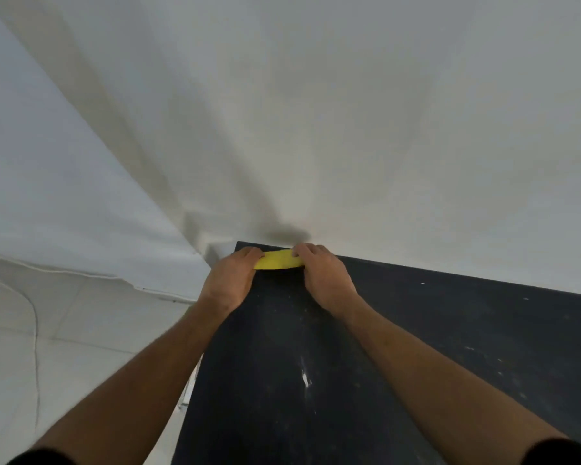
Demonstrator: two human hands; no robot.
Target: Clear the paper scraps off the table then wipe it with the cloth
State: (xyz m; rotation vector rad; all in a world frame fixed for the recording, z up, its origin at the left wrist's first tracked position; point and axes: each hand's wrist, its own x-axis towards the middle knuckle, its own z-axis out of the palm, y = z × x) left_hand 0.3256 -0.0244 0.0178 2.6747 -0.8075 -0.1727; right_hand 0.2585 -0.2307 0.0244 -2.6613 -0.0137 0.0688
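A yellow cloth [278,260] lies bunched at the far left corner of the black table [450,330]. My left hand [230,280] grips its left end with curled fingers. My right hand [326,276] grips its right end the same way. Both hands sit side by side at the table's far edge, close to the wall. Small white specks and a white smear [305,377] dot the dark tabletop nearer to me.
A white wall [349,129] rises directly behind the table. To the left is a light tiled floor [64,347] with a thin white cable [36,330] running across it. The table's left edge drops off beside my left forearm.
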